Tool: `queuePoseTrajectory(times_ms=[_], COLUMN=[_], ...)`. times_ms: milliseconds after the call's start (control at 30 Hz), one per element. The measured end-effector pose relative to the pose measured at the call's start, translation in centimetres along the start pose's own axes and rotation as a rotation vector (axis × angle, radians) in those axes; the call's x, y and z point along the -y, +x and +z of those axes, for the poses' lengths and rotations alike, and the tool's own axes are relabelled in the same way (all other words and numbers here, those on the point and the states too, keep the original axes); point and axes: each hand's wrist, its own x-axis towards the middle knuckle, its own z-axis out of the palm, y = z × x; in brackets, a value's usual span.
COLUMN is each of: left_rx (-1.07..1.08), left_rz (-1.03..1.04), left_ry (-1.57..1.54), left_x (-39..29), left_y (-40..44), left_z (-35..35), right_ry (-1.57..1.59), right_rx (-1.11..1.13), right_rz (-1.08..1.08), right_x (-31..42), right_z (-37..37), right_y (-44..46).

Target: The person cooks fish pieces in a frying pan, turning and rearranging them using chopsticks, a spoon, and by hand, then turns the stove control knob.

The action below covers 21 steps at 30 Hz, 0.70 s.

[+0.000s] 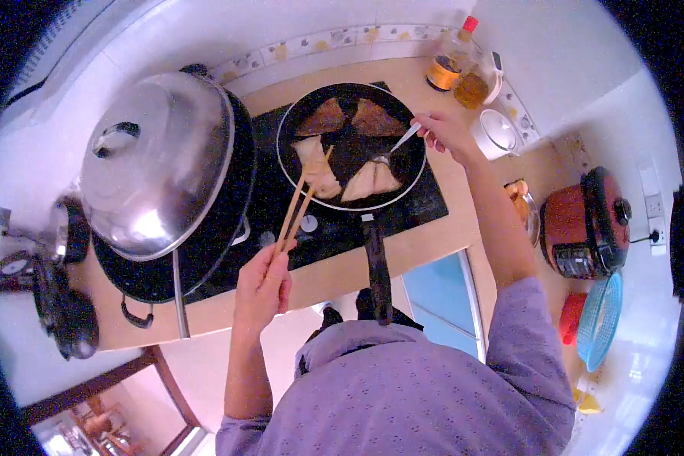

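A black frying pan (378,243) sits on the stove, its handle pointing towards me. In it lie a browned wedge (323,118) and a second browned wedge (375,118) at the back, with a pale folded piece (309,156) and a pale wedge (372,181) in front; I cannot tell which food they are. My left hand (262,285) is closed round wooden chopsticks (292,213), whose tips are at the left pale piece. My right hand (444,135) grips a metal spoon (405,138) by its handle, its head at the top of the right pale wedge.
Left of the pan stands a large wok (121,273) under a domed steel lid (156,159). Bottles (448,61) and a white lidded pot (496,133) are at the back right. A red rice cooker (577,220) and a blue basket (599,319) stand farther right.
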Motion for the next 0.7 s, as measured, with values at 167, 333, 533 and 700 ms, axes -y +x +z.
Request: queuePoseTrajectory(times_ms=[167, 333, 533, 700], left_rx=[-0.113, -0.203, -0.220, -0.218], left_rz=[0.003, -0.049, -0.043, -0.047], left_ry=[-0.045, -0.028, -0.016, 0.009], left_x=[-0.3, -1.2, -0.6, -1.0], left_y=[0.8, 1.1, 1.4, 1.9], left_z=[2.3, 4.5, 5.3, 5.1], right_ry=[-0.125, -0.063, -0.048, -0.084], right_rx=[0.124, 0.214, 0.249, 0.168], right_rz=[0.010, -0.032, -0.058, -0.188], right_x=[2.8, 2.9, 3.3, 3.0], right_z=[0.1, 0.2, -0.3, -1.8], right_y=[1.9, 3.6, 4.0, 3.9])
